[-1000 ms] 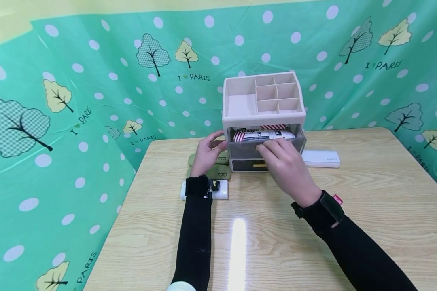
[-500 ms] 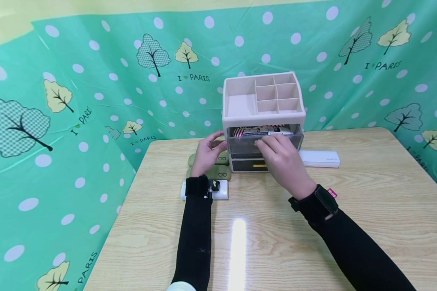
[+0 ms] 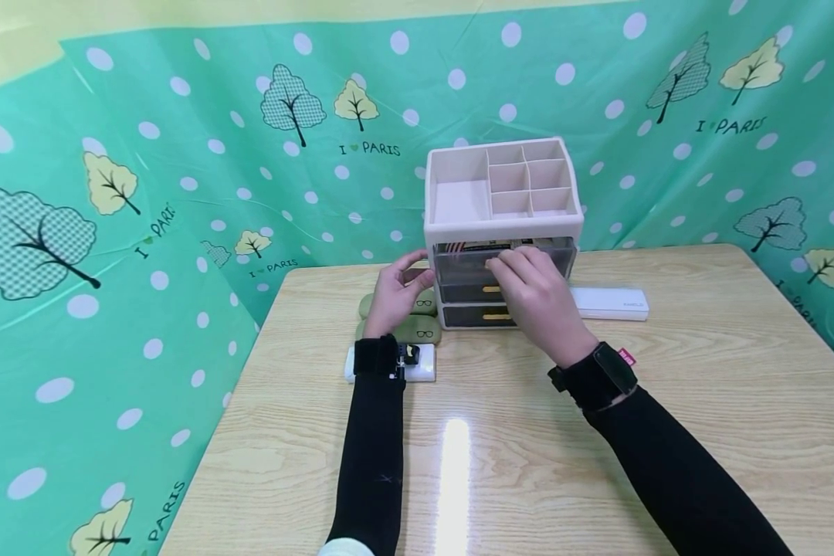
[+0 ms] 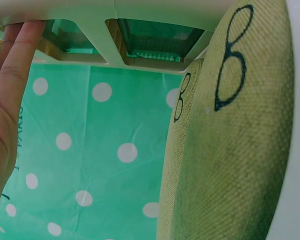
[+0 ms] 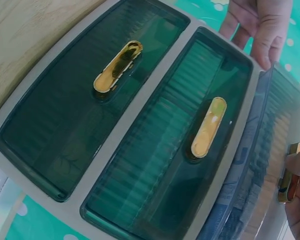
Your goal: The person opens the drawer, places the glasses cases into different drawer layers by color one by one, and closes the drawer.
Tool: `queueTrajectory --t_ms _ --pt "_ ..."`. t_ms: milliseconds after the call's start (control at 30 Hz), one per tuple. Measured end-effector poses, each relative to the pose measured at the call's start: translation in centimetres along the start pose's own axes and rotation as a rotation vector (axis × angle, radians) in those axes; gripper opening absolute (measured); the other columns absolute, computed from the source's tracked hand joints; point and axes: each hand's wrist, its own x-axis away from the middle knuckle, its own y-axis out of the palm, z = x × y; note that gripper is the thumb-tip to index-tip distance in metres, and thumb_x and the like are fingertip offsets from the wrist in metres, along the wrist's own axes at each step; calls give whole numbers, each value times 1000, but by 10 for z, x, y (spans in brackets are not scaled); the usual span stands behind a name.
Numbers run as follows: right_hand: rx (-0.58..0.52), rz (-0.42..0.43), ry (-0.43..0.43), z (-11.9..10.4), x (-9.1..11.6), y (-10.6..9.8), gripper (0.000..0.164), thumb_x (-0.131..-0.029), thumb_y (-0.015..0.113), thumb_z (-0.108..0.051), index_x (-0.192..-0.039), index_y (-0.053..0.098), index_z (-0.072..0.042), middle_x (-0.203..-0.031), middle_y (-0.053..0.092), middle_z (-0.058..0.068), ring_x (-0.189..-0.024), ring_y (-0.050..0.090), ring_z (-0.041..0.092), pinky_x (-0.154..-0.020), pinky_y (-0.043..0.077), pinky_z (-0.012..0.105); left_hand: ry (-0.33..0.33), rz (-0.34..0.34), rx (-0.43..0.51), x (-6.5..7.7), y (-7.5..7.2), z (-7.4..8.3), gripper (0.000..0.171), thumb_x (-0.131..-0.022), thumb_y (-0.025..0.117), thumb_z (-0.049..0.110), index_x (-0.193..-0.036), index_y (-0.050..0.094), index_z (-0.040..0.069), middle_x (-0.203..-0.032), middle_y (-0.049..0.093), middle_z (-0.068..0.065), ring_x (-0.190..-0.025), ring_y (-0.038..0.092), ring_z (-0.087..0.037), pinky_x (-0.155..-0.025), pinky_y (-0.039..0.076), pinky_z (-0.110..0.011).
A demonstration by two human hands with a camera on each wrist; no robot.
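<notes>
A white desktop organizer (image 3: 503,228) with smoky see-through drawers stands at the back of the table. My right hand (image 3: 538,301) pinches the gold handle (image 5: 284,192) of the top drawer (image 3: 459,268), which sticks out partway. Packets with red and white stripes (image 3: 455,247) show through the drawer's narrow top gap. Two lower drawers, with gold handles (image 5: 209,128), sit flush in the frame. My left hand (image 3: 392,296) touches the organizer's left side with fairly straight fingers, as the left wrist view also shows.
Two green glasses cases (image 3: 425,330) lie beside the organizer's left side, under my left hand. A white box (image 3: 424,364) lies in front of them, partly beneath my wrist. Another long white case (image 3: 613,303) lies right of the organizer. A polka-dot cloth (image 3: 361,193) hangs behind the table.
The top drawer has slid back into the organizer, with my right hand moving along on its handle. Less of the striped packets shows. My left hand has stayed in place.
</notes>
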Motion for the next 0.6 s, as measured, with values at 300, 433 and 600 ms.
queueTrajectory --t_ms 300,433,600 --pt "-12 50 7 6 -3 9 18 -92 63 14 -107 71 8 -106 69 22 -99 63 38 -92 54 48 -1 1 1 -1 1 -1 47 -96 71 15 -139 60 2 -137 63 -19 -112 70 -27 -95 58 -37" --pt "-7 45 9 9 -4 12 17 -95 61 12 -108 71 9 -106 69 22 -100 62 38 -92 53 48 -12 9 13 0 1 0 46 -96 71 13 -139 60 1 -136 63 -19 -113 70 -29 -95 58 -37" --pt "-8 47 27 11 -4 14 17 -94 61 13 -108 71 8 -106 69 21 -101 62 38 -93 53 48 -20 10 17 0 2 2 46 -96 70 12 -140 60 1 -136 63 -19 -113 69 -30 -95 58 -36"
